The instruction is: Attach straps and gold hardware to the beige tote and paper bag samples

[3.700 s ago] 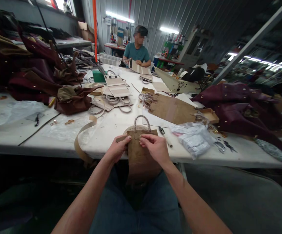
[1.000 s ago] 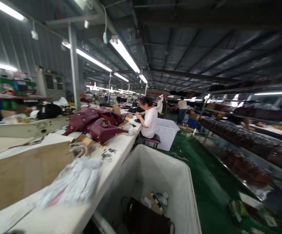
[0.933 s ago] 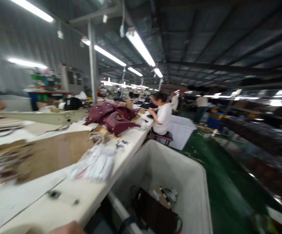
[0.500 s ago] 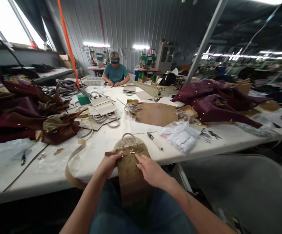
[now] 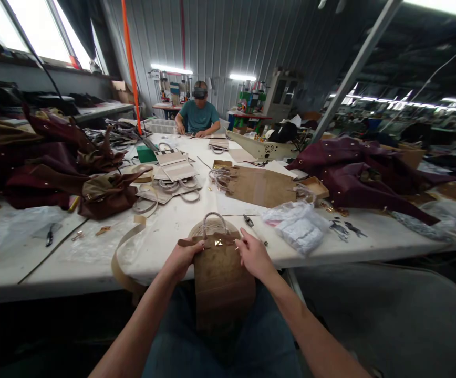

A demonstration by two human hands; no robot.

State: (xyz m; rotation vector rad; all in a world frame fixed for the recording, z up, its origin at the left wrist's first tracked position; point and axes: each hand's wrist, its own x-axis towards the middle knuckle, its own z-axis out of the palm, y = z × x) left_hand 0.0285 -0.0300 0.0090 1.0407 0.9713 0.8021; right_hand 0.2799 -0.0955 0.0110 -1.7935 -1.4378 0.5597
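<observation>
A brown panel with a rope handle hangs over the table's near edge onto the lap. Near its top edge, a small gold metal piece shows at the middle. My left hand grips the panel's top left corner between thumb and fingers. At the top right corner, my right hand has its fingers closed at the panel's edge, with a small shiny bit at the fingertips. Under the handle lies a round, pale coil.
Stacked brown panels, a plastic bag and a dark tool lie ahead. Maroon bags are piled right, others left. Handled pale pieces lie left of centre. A person sits across the white table.
My right hand has moved from the panel's middle to its upper right edge. My left hand keeps its hold on the left corner. The view has shifted slightly.
</observation>
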